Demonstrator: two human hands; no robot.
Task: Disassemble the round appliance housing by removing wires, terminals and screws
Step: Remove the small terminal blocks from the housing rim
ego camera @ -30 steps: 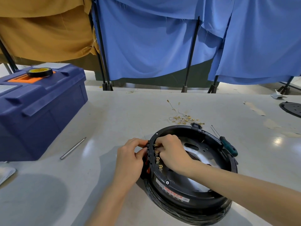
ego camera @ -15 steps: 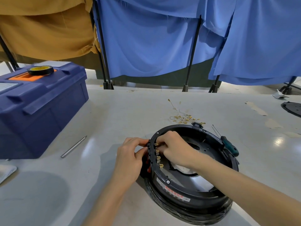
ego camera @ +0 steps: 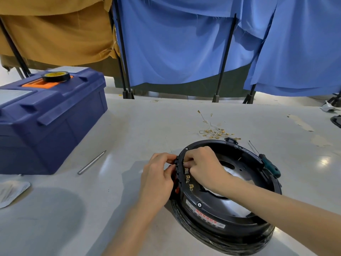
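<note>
The round black appliance housing [ego camera: 230,218] lies on the grey table, tilted toward me, with a red-lettered label on its near rim. A row of brass terminals [ego camera: 188,179] lines the inside of its left wall. My left hand [ego camera: 156,179] presses against the outside of that wall, thumb and fingers pinched at the rim. My right hand [ego camera: 203,166] reaches over the rim from inside, fingertips closed on the topmost terminal. A pile of removed brass terminals and thin wires [ego camera: 215,133] lies just beyond the housing.
A green-handled screwdriver [ego camera: 265,161] leans at the housing's right rim. A metal rod [ego camera: 91,162] lies left of it. A blue toolbox [ego camera: 48,117] with a tape roll [ego camera: 56,76] stands far left. A plastic bag [ego camera: 11,192] sits at the left edge. Blue and tan curtains hang behind.
Both hands stay at the left wall of the housing, with only small shifts of the fingers. The housing has not moved.
</note>
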